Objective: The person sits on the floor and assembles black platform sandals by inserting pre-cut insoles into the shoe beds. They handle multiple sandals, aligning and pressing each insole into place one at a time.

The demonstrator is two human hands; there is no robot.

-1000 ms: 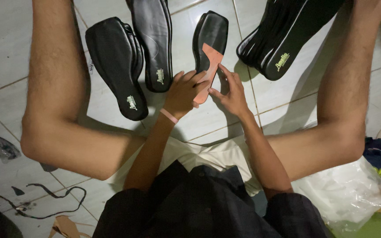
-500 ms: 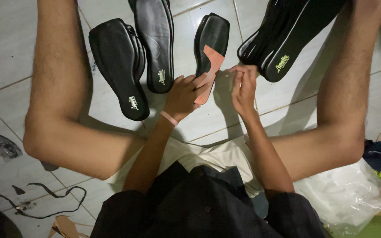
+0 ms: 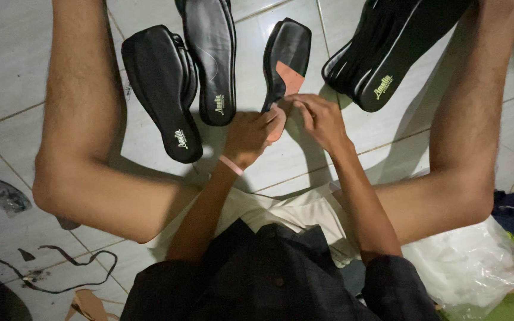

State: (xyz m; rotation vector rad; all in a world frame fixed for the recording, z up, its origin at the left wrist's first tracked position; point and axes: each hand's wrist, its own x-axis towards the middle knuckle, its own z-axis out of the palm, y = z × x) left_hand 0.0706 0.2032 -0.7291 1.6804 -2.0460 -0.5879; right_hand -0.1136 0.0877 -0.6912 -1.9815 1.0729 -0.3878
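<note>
Sole piece (image 3: pixel 285 65), black with a tan patch, lies on the floor just beyond my fingers. My left hand (image 3: pixel 250 135) pinches its near end; my right hand (image 3: pixel 322 119) presses beside it, fingers half-curled. I judge it light, flexible, grippable at the heel edge.

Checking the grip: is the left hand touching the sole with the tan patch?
Touching. The head view shows the left hand closed around the heel end of the sole, no gap.
</note>
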